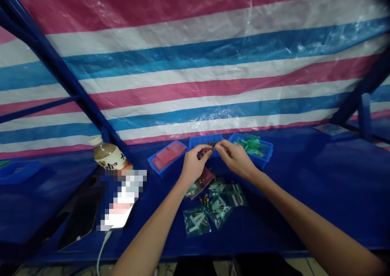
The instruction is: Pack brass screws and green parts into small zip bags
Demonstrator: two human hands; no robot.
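Observation:
My left hand (194, 162) and my right hand (234, 155) meet fingertip to fingertip at the front of the middle blue bin (205, 139), which holds small dark parts. Both are closed in a pinch; whatever lies between the fingers is too small to make out. Beneath them on the blue table lie several clear bags (197, 222) with white and brass-coloured pieces inside. A reddish bag (207, 177) lies partly under my left hand. Small loose brass-coloured parts (206, 200) are scattered among the bags.
A blue bin with pink-red bags (168, 154) stands left of the middle bin, one with green bags (252, 145) right. Further left are a drink bottle (109, 156), a lit phone on a white cable (103, 243) and a dark flat device (79, 217). Striped sheeting (213, 85) hangs behind.

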